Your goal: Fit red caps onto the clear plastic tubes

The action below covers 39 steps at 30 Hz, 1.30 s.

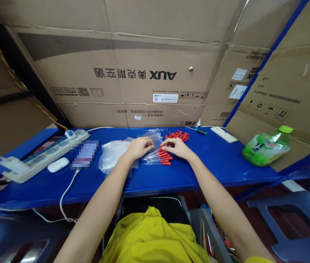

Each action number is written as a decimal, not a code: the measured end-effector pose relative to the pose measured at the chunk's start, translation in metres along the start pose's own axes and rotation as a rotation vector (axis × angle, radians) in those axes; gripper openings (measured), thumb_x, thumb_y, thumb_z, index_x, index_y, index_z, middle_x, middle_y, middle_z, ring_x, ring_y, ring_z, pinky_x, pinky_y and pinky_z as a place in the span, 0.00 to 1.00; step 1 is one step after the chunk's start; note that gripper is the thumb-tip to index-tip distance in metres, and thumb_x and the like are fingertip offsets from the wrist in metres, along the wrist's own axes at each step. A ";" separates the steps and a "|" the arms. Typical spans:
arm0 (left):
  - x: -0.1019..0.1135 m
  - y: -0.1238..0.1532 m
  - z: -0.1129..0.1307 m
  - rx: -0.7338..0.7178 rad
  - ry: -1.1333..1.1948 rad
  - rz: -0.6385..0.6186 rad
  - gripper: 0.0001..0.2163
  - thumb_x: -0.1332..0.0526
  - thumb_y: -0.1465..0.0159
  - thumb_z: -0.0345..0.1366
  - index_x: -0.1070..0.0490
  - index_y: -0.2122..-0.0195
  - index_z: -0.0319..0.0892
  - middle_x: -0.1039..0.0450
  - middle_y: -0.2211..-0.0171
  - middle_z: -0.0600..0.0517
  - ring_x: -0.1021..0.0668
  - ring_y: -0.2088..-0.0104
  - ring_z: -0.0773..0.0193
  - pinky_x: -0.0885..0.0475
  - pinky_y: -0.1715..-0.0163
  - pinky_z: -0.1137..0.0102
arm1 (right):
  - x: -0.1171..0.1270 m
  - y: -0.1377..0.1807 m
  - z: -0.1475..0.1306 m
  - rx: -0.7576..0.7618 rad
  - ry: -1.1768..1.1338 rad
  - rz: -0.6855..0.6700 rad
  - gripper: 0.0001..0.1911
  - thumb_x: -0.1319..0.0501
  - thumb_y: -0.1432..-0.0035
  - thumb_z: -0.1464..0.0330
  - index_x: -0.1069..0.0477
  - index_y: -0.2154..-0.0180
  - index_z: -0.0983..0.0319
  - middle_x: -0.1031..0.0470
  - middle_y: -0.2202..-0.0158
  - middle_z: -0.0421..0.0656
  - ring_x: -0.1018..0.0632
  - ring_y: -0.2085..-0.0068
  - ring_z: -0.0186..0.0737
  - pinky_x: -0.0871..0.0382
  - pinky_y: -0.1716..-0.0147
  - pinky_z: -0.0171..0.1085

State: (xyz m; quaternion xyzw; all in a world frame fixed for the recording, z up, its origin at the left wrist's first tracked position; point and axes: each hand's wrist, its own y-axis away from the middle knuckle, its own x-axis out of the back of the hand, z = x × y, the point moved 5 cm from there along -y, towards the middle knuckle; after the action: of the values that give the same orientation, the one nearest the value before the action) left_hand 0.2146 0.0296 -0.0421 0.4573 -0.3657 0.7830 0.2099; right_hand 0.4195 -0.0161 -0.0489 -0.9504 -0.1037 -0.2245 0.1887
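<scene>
My left hand [140, 147] is closed in a pinch at the near end of a pile of thin clear tubes [155, 136]. It appears to hold one clear tube, though the fingers partly cover it. Opposite it, my right hand [178, 147] pinches a small red rubber bulb between thumb and forefinger. Below both hands lies a row of droppers [157, 158], clear tubes with red bulbs on their right ends. Loose red bulbs [178, 135] are heaped just beyond my right hand. Clear plastic bags [113, 156] lie flat beside and partly under my left hand.
On the blue table [209, 166] stand a power strip [53, 151], a white earbud case [58, 165] and a blurred phone [85, 154] with its cable. A screwdriver [200, 131], white power bank [224, 134] and green bottle [266, 146] are at right. Cardboard [133, 47] walls the back.
</scene>
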 end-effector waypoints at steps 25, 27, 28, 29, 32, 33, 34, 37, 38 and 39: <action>-0.015 -0.003 0.008 0.003 -0.044 -0.066 0.05 0.37 0.32 0.33 0.20 0.60 0.45 0.19 0.62 0.51 0.21 0.65 0.62 0.33 0.65 0.72 | 0.003 -0.004 0.026 0.002 0.508 -0.003 0.10 0.32 0.42 0.74 0.16 0.58 0.59 0.17 0.65 0.40 0.22 0.67 0.36 0.33 0.65 0.34; -0.016 -0.003 0.007 -0.002 -0.047 -0.072 0.05 0.36 0.32 0.33 0.19 0.61 0.45 0.19 0.62 0.51 0.21 0.65 0.62 0.33 0.65 0.72 | 0.001 -0.004 0.027 0.004 0.520 -0.004 0.10 0.32 0.41 0.74 0.16 0.58 0.58 0.17 0.65 0.39 0.21 0.67 0.36 0.33 0.65 0.34; -0.017 -0.004 0.007 0.001 -0.049 -0.075 0.05 0.36 0.32 0.33 0.19 0.60 0.45 0.19 0.61 0.51 0.21 0.64 0.62 0.32 0.65 0.72 | 0.001 -0.005 0.027 0.008 0.525 -0.004 0.10 0.32 0.41 0.74 0.16 0.58 0.58 0.17 0.65 0.39 0.21 0.66 0.36 0.33 0.65 0.34; -0.018 -0.004 0.006 0.006 -0.050 -0.080 0.05 0.36 0.32 0.34 0.19 0.60 0.45 0.19 0.61 0.51 0.20 0.64 0.62 0.32 0.65 0.72 | 0.000 -0.005 0.026 0.011 0.529 -0.003 0.10 0.33 0.41 0.74 0.16 0.58 0.58 0.17 0.65 0.39 0.21 0.66 0.37 0.33 0.64 0.34; -0.020 -0.005 0.004 0.021 -0.051 -0.092 0.05 0.34 0.33 0.36 0.18 0.59 0.46 0.18 0.59 0.51 0.19 0.62 0.60 0.31 0.64 0.71 | 0.000 -0.005 0.026 0.016 0.546 0.009 0.09 0.32 0.40 0.73 0.16 0.59 0.57 0.16 0.64 0.40 0.19 0.64 0.38 0.31 0.61 0.35; -0.021 -0.005 0.004 0.022 -0.051 -0.096 0.06 0.34 0.32 0.37 0.18 0.59 0.46 0.18 0.59 0.51 0.19 0.61 0.60 0.31 0.64 0.71 | 0.001 -0.005 0.026 0.013 0.554 0.011 0.08 0.32 0.40 0.72 0.16 0.60 0.57 0.16 0.64 0.40 0.19 0.64 0.39 0.31 0.61 0.36; -0.021 -0.005 0.004 0.020 -0.051 -0.100 0.06 0.34 0.32 0.37 0.18 0.59 0.46 0.18 0.58 0.51 0.19 0.61 0.60 0.31 0.63 0.71 | 0.001 -0.005 0.026 0.009 0.562 0.013 0.07 0.32 0.39 0.72 0.16 0.61 0.57 0.16 0.64 0.40 0.18 0.64 0.39 0.31 0.61 0.36; -0.020 -0.005 0.006 0.017 -0.056 -0.107 0.05 0.34 0.32 0.37 0.18 0.59 0.46 0.18 0.59 0.51 0.19 0.61 0.60 0.31 0.63 0.71 | 0.002 -0.005 0.025 0.020 0.583 0.007 0.06 0.32 0.40 0.72 0.17 0.62 0.57 0.16 0.64 0.40 0.19 0.63 0.40 0.31 0.62 0.36; -0.019 -0.004 0.007 0.016 -0.059 -0.105 0.05 0.34 0.32 0.37 0.18 0.59 0.46 0.18 0.60 0.51 0.19 0.61 0.60 0.31 0.63 0.70 | 0.002 -0.005 0.025 0.032 0.583 0.002 0.05 0.32 0.40 0.72 0.18 0.62 0.58 0.16 0.64 0.41 0.19 0.63 0.40 0.31 0.62 0.36; -0.017 -0.004 0.008 0.016 -0.059 -0.100 0.05 0.34 0.32 0.38 0.18 0.59 0.45 0.19 0.60 0.51 0.19 0.61 0.59 0.31 0.63 0.70 | 0.002 -0.005 0.025 0.042 0.577 0.000 0.05 0.33 0.40 0.72 0.19 0.62 0.58 0.16 0.63 0.41 0.19 0.63 0.40 0.32 0.63 0.36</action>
State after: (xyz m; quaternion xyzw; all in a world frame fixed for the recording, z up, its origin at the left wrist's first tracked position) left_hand 0.2306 0.0262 -0.0530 0.4995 -0.3422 0.7607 0.2340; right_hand 0.4300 -0.0015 -0.0674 -0.8431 -0.0504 -0.4834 0.2301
